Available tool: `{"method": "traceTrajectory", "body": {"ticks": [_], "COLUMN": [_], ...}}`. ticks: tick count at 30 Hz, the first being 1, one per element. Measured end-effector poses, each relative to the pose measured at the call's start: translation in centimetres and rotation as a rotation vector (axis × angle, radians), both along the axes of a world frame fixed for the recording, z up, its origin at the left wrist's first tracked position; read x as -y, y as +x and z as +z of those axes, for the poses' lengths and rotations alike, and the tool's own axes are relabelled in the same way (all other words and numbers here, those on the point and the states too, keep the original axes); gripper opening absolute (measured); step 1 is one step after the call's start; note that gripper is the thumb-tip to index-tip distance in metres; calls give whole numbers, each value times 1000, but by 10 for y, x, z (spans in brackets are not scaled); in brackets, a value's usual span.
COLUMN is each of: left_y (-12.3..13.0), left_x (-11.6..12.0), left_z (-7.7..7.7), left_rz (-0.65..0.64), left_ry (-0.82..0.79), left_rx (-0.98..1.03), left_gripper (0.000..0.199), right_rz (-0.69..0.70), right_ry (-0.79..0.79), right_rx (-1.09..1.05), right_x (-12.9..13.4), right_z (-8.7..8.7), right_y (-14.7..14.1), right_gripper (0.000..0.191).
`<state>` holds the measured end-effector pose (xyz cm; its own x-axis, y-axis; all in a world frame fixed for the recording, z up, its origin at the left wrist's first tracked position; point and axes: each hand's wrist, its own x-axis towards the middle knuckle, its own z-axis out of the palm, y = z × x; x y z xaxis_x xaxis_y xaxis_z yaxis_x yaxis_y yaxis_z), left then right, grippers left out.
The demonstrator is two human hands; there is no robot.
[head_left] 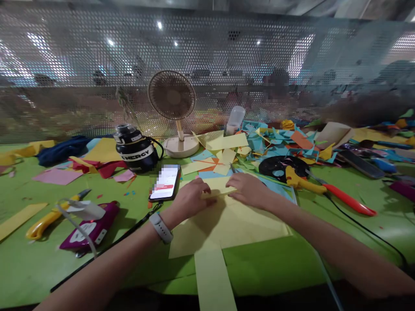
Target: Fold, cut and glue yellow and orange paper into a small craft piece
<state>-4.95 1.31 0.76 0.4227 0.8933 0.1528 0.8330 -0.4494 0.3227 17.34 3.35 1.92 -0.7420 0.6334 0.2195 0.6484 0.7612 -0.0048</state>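
Note:
A large pale yellow sheet (253,224) lies on the green table near its front edge. At its far side, a narrow yellow strip or folded flap (218,185) stretches between my hands. My left hand (193,196), with a white band on the wrist, has its fingers curled at the strip's left end. Curled fingers of my right hand (248,189) press on the strip's right end. Another yellow strip (214,276) extends from under the sheet over the table's front edge.
Left of my hands are a phone (164,183), a black bottle (136,151), a purple power bank (92,229) and a yellow-handled tool (52,218). A fan (181,144) stands behind. Paper scraps (275,136), a yellow glue gun (303,182) and a red-handled tool (352,201) lie right.

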Motion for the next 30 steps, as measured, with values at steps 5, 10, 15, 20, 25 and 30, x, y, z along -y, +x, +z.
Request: {"method": "traceTrajectory", "body": {"ticks": [5,10,15,20,25,30], "left_y": [7,5,-4,-2,-1,3], "left_x": [-8,-11,-14,-16,-15,-7], "left_z": [-3,6,15,7,7,10], "left_rz": [32,21,-69,-101,-22,67], "left_ry": [-124,-196,-522,-641,-901,-1038], "left_rx": [53,112,360,400,821,1155], "left_gripper": [14,22,39,27,28,30], "right_rz": [24,43,142,162,151,217], "right_ry": [35,128,340,369,409,399], "right_rx": [13,-30,-164,-215,-370,-282], "right_x": [-7,-9,-7,-5,3,8], "right_z": [-15,-16,-11,-10,-3,1], "right_y": [-12,-9,-4,-3,1,4], "right_gripper": [3,11,20,23,33,38]}}
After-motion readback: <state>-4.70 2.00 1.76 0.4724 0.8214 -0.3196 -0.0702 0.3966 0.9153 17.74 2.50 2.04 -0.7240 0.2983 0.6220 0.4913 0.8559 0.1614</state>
